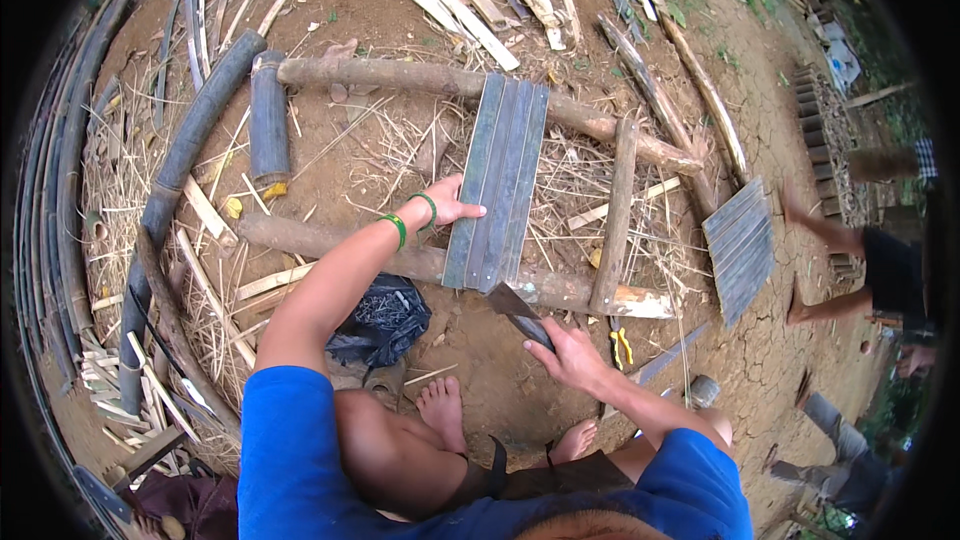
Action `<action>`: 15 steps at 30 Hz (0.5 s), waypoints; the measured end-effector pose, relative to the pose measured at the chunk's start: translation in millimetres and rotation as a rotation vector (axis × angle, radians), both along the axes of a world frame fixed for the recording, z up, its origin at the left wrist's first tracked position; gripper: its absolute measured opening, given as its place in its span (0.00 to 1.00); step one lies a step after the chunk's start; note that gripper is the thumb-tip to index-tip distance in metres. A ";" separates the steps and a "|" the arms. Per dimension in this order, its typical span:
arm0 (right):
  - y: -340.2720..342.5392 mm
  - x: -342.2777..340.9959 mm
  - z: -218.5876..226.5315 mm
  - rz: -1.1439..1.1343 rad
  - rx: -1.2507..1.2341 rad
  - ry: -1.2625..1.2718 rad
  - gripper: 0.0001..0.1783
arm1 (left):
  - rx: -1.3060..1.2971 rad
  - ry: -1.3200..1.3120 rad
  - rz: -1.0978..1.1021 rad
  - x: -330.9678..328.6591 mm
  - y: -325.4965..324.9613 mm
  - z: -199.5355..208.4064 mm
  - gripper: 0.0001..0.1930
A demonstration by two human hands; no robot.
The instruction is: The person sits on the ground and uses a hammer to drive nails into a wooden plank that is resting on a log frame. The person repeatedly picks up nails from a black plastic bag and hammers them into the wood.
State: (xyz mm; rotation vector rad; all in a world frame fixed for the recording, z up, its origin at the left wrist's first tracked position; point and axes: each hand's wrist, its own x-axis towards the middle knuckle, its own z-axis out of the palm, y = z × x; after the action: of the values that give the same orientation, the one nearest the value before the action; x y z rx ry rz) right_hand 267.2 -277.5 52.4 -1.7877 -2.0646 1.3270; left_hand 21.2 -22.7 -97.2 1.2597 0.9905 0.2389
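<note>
Now I see L hand (449,202) spread flat, pressing grey bamboo slats (498,185) laid across two logs (400,260); R hand (570,353) fisted round a hatchet (516,308) just below slats' near end.

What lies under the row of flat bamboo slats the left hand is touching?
The bamboo slats rest across two logs: the far log and the near log. Between them, straw and dirt show at the sides; the ground directly beneath is covered.
</note>
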 end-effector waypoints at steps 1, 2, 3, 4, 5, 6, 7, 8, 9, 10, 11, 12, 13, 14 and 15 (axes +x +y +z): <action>-0.2 0.0 1.6 -0.037 0.000 -0.003 0.20 | 0.037 0.046 -0.046 8.9 7.9 15.0 0.37; -2.9 0.4 3.9 -0.075 -0.013 -0.009 0.20 | 0.061 0.087 -0.093 18.7 11.7 40.8 0.37; -10.0 -0.9 6.5 -0.097 -0.046 -0.006 0.21 | 0.065 0.137 -0.127 20.9 5.9 50.3 0.37; -8.4 -4.8 7.6 -0.093 -0.094 -0.015 0.21 | 0.062 0.041 -0.085 11.0 5.8 24.8 0.38; -5.1 -10.6 8.5 -0.093 -0.090 -0.003 0.24 | 0.065 -0.049 -0.040 -1.8 5.8 -2.6 0.38; -7.2 -12.7 10.7 -0.133 -0.098 0.029 0.22 | 0.021 -0.105 -0.012 0.4 -3.5 -2.5 0.37; -3.5 -14.8 12.5 -0.168 -0.075 0.061 0.21 | 0.007 -0.160 0.020 3.1 -1.6 4.8 0.37; -5.7 -18.0 12.6 -0.193 -0.058 0.061 0.22 | 0.145 -0.088 0.012 5.8 -8.5 1.0 0.36; -8.5 -22.0 12.5 -0.218 -0.041 0.061 0.23 | 0.098 -0.139 -0.001 5.1 -10.8 -0.2 0.36; -9.0 -23.5 12.9 -0.233 -0.020 0.058 0.23 | 0.057 -0.192 -0.006 4.7 -9.1 -1.7 0.36; -8.5 -25.6 11.8 -0.238 -0.020 0.041 0.24 | 0.015 -0.246 -0.010 3.9 -7.4 -3.4 0.35; -7.5 -28.3 9.5 -0.242 -0.020 0.023 0.24 | -0.001 -0.275 -0.025 1.0 -4.1 -4.9 0.34; -7.5 -29.9 6.8 -0.249 -0.023 0.004 0.24 | 0.007 -0.279 -0.016 1.4 -5.4 -4.8 0.33; -7.5 -30.6 3.5 -0.265 -0.013 0.005 0.24 | 0.015 -0.283 -0.006 2.0 -7.6 -4.9 0.31; -7.4 -30.8 -0.2 -0.280 -0.003 0.007 0.24 | 0.023 -0.287 0.004 3.0 -9.2 -4.8 0.30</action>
State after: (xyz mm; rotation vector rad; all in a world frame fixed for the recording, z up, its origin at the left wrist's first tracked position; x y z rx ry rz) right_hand 236.4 -284.8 52.3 -1.9799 -1.7286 1.2544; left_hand 24.3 -31.9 -102.1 1.2053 0.7446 0.4230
